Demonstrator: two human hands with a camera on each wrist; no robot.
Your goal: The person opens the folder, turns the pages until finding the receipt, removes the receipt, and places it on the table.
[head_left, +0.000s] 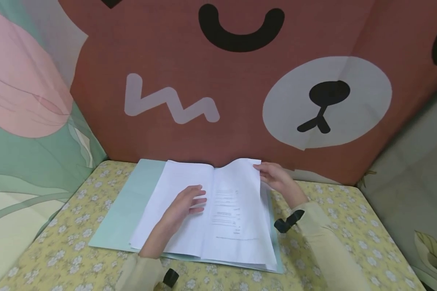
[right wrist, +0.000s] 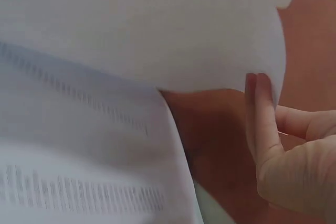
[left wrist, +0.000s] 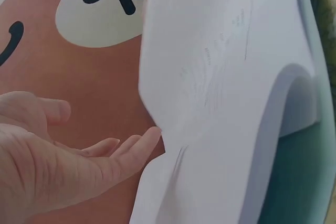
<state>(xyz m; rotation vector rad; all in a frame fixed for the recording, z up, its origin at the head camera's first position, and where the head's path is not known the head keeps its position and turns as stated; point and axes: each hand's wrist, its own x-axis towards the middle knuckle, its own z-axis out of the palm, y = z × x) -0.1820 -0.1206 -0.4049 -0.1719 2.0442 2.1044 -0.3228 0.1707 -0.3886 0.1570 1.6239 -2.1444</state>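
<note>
A pale green folder (head_left: 125, 210) lies spread on the table with a stack of white printed sheets (head_left: 189, 173) opened inside it. At the upper right corner of the right-hand page (head_left: 240, 238), my right hand (head_left: 279, 180) pinches the sheet between thumb and fingers. That sheet (right wrist: 173, 30) bends up off the printed page (right wrist: 79, 129) beneath it in the right wrist view. Over the left page, near the centre fold, my left hand (head_left: 183, 204) has its fingers loosely extended and holds nothing. One fingertip of the left hand (left wrist: 73, 166) appears close to the paper; contact is unclear.
The table wears a yellow floral cloth (head_left: 349, 226). Behind it rises a brown panel with a cartoon bear face (head_left: 240, 133), right against the table's back edge. A green printed panel (head_left: 36, 161) stands at the left, and a greyish one (head_left: 415, 161) at the right.
</note>
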